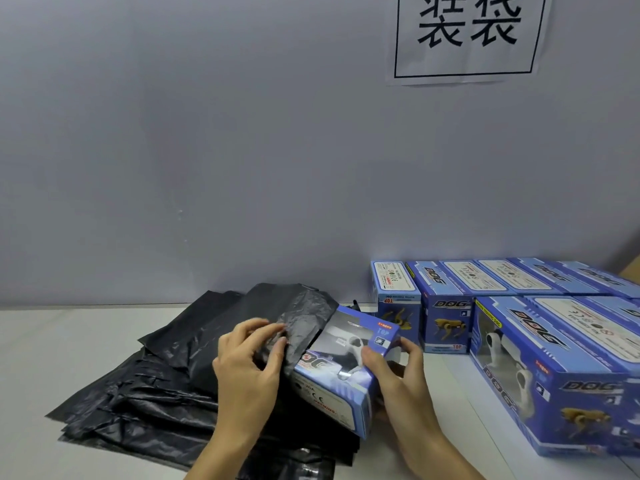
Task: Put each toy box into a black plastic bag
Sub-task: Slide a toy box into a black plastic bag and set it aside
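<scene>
- While the left hand (251, 358) pinches the mouth of a black plastic bag (294, 320) between thumb and fingers, the right hand (398, 372) grips the near right end of a blue toy box (341, 372), thumb on top, fingers curled under and mostly hidden.
- Toy box: tilted, its far left end tucked under the bag's edge; how far it sits inside cannot be told. Window face shows a white robot dog; lettering on the side is partly covered by the bag.
- Black plastic bag: crumpled, draped over the box's far left corner, lying atop the pile.
- Pile of black bags (149, 403): flat, overlapping, left of centre on the white table (52, 341); count not readable; near edge runs out of view at the bottom.
- Stock of toy boxes (446, 323): right side of the table, against the wall, in two rows; the nearest large box (561, 386) is cut off by the right edge, as are those behind it. Small print on the labels is too fine to read.
- Small dark object (356, 304): just beyond the held box, largely hidden; identity unclear.
- Paper sign (467, 36): on the grey wall (207, 150), far right, top cropped, two large black characters in a frame.
- Both forearms enter from the bottom edge.
</scene>
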A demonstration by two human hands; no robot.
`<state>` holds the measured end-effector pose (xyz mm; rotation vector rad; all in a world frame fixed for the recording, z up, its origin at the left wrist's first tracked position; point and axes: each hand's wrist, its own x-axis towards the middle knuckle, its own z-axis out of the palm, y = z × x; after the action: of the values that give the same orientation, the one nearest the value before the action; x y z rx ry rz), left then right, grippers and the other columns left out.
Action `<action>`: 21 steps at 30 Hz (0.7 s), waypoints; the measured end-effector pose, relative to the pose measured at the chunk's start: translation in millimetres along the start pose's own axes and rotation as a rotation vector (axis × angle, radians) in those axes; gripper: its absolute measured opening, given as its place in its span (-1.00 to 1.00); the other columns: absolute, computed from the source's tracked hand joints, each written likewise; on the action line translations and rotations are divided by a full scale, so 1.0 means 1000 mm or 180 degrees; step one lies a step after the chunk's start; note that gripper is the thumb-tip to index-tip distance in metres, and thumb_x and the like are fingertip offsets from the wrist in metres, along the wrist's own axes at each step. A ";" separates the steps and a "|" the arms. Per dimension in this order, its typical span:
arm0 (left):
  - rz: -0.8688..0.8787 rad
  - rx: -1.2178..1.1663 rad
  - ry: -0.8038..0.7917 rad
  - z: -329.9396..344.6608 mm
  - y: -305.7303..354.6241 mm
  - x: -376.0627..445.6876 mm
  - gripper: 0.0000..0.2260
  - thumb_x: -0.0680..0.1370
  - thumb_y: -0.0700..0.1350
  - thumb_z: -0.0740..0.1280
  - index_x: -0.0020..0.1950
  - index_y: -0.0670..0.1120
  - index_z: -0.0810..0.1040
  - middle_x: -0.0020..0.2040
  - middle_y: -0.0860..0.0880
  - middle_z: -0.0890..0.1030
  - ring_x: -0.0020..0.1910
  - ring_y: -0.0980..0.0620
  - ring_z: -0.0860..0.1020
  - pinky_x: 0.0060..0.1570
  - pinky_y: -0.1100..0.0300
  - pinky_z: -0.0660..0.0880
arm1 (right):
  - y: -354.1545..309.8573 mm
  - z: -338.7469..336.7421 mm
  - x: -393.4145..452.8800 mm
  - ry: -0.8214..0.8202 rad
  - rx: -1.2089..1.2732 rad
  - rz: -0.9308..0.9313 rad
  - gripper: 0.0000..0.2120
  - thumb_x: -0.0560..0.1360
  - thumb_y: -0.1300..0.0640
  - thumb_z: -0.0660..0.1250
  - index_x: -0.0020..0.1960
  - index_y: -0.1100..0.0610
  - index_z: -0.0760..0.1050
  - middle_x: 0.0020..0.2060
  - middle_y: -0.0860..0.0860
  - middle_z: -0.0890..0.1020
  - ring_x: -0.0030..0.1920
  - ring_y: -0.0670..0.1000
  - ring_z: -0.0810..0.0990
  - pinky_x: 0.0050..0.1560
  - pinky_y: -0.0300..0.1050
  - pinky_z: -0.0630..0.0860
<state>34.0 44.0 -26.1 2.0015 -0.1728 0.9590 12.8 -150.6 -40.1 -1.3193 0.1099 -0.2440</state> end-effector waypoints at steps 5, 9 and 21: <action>0.0225 0.0643 -0.0849 0.002 0.007 -0.005 -0.54 0.57 0.11 0.00 0.48 0.21 0.34 0.46 0.38 0.16 0.48 0.45 -0.03 0.50 0.21 -0.16 | 0.000 0.006 -0.006 -0.0149 -0.0008 -0.0133 -0.59 0.48 0.03 0.47 0.20 -0.12 0.33 -0.09 -0.04 0.67 -0.18 -0.07 0.71 -0.23 -0.21 0.59; 0.0555 0.0861 -0.1225 0.005 0.012 -0.012 -0.50 0.55 0.20 -0.17 0.49 0.26 0.15 0.47 0.42 0.06 0.48 0.49 -0.12 0.47 0.33 -0.26 | 0.005 0.015 -0.012 -0.0040 -0.0108 -0.0235 -0.53 0.48 0.03 0.47 0.25 -0.10 0.28 -0.10 -0.11 0.65 -0.19 -0.15 0.69 -0.26 -0.35 0.53; 0.0224 0.0553 -0.0294 0.006 0.015 -0.011 -0.57 0.59 0.11 0.06 0.34 0.00 0.52 0.46 0.09 0.36 0.52 0.19 0.14 0.49 0.09 0.05 | 0.006 0.012 -0.006 0.0226 0.0056 -0.0059 -0.48 0.49 -0.08 0.42 0.34 -0.12 0.23 0.00 0.02 0.67 -0.07 0.01 0.69 -0.12 -0.03 0.59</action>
<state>23.1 28.2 -25.6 2.2139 -0.2183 0.9537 10.0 -136.6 -43.3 -1.2949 0.1554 -0.3071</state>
